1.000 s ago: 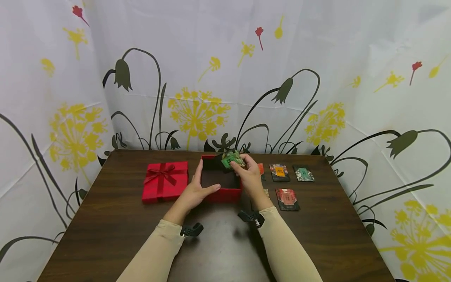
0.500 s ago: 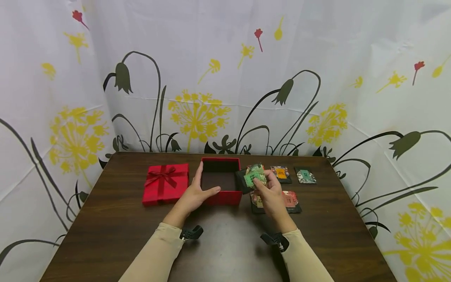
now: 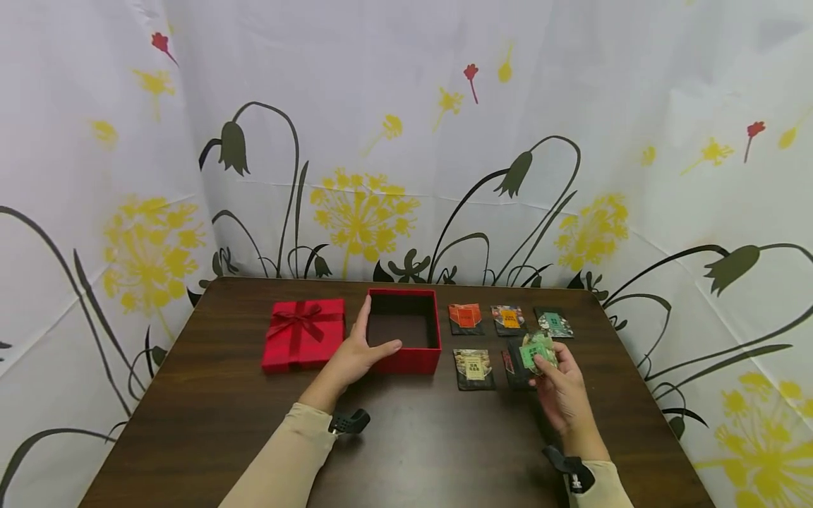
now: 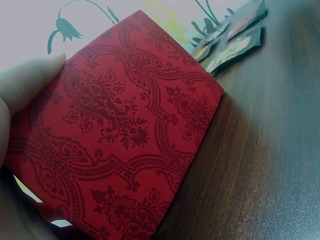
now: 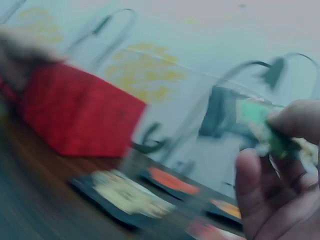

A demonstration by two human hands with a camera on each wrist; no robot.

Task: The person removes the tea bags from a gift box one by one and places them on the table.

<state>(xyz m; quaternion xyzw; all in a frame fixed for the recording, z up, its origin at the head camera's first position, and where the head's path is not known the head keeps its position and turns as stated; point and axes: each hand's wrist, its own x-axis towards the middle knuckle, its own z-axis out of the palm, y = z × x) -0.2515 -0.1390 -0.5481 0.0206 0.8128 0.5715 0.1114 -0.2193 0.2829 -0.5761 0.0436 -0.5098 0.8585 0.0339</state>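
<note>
Green packet [image 3: 537, 351] sits pinched between the thumb and curled fingers of the right hand [image 3: 562, 395], lifted above the dark table [image 3: 190, 423]. Just under and left of that grip lie other packets [image 3: 473, 368]. Farther left, the left hand [image 3: 356, 353] rests with relaxed fingers against the open red box [image 3: 406, 356], its lid [image 3: 303, 331] beside it.

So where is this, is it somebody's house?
Probably not a lived-in room. It looks like a staged tabletop corner: a dark wooden table walled in by flower-printed sheets, with small packets set out in rows beside an open red box.
</note>
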